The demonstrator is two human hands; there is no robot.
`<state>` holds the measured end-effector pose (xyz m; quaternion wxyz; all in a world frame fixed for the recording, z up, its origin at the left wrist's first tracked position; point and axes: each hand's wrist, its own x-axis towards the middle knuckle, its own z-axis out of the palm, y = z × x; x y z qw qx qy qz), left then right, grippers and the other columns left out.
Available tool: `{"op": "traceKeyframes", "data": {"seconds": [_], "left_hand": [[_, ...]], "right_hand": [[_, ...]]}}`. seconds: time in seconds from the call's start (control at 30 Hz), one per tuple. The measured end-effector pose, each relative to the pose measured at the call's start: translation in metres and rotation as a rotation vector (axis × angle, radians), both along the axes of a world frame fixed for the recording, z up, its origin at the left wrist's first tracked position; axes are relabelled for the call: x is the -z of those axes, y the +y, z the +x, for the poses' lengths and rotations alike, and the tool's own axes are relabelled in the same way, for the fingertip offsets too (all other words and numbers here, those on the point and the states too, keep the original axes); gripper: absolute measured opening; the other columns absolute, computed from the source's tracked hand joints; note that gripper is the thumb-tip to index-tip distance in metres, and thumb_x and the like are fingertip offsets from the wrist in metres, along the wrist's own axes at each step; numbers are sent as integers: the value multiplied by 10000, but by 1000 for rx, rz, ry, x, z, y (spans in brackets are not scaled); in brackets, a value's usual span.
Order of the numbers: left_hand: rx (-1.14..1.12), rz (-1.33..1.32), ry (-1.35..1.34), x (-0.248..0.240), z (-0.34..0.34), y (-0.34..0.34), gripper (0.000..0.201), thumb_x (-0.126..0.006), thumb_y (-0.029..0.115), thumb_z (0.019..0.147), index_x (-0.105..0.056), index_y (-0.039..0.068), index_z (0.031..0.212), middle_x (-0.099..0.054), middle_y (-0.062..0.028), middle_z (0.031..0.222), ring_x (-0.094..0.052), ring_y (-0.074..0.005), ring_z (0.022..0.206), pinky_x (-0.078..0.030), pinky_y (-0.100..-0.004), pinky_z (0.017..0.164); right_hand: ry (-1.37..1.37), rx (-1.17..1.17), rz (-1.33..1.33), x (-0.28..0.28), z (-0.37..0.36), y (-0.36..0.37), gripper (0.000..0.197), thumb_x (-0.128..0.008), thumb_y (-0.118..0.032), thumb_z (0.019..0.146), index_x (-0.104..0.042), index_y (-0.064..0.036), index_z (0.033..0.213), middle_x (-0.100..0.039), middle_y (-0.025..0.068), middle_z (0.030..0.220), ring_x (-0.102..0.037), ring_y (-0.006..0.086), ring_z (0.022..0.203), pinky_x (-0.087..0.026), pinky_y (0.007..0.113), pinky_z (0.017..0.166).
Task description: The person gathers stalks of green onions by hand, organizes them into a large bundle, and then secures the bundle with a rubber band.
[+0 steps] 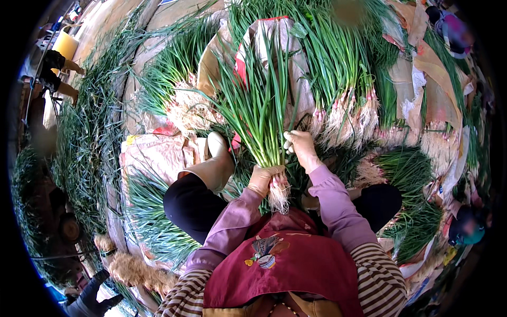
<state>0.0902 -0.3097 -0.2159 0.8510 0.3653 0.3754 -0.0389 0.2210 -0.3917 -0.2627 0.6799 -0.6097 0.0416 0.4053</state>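
Note:
A bunch of green onions (268,127) stands nearly upright before my lap, its long green leaves fanning away from me. My left hand (264,178) is wrapped round the stems just above the pinkish bulbs. Pale stringy roots (279,196) hang out below that hand. Close against the right side of the stems, my right hand (300,145) is closed with its fingers curled inward. Whatever its fingertips pinch, if anything, is too small to make out.
Rooted onion bundles (346,108) lie beyond my hands, with another heap (182,95) to the left. A folded pale sack (156,153) rests beside my white boot (214,158). Loose leaves (87,137) cover the left floor. Other people sit at the right edge and stand upper left.

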Motion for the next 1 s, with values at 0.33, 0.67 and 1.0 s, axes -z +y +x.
{"op": "traceKeyframes", "data": {"seconds": [0.33, 0.67, 1.0], "left_hand": [[12, -170, 89, 9, -8, 5, 161, -606, 67, 768, -610, -55, 873, -572, -52, 612, -499, -100, 451, -360, -201, 385], [175, -318, -52, 18, -18, 8, 263, -603, 124, 775, -550, -26, 985, -605, -106, 866, -607, -200, 658, -511, -300, 570], [60, -414, -320, 8, -20, 20, 418, -610, -37, 719, -430, 0, 1094, -558, -116, 785, -614, -277, 595, -537, -360, 565]], "right_hand": [[444, -138, 177, 11, -33, -31, 238, -562, -222, 837, -591, -15, 949, -619, 61, 798, -579, 156, 633, -460, 258, 558], [676, 97, 342, 2, -30, -14, 211, -492, -236, 889, -541, -48, 808, -431, -33, 569, -384, 82, 484, -287, 204, 433], [-626, -131, -521, -77, 98, -58, 766, -631, -369, 769, -253, -3, 1326, -456, 220, 1225, -501, 324, 1077, -372, 411, 953]]}}
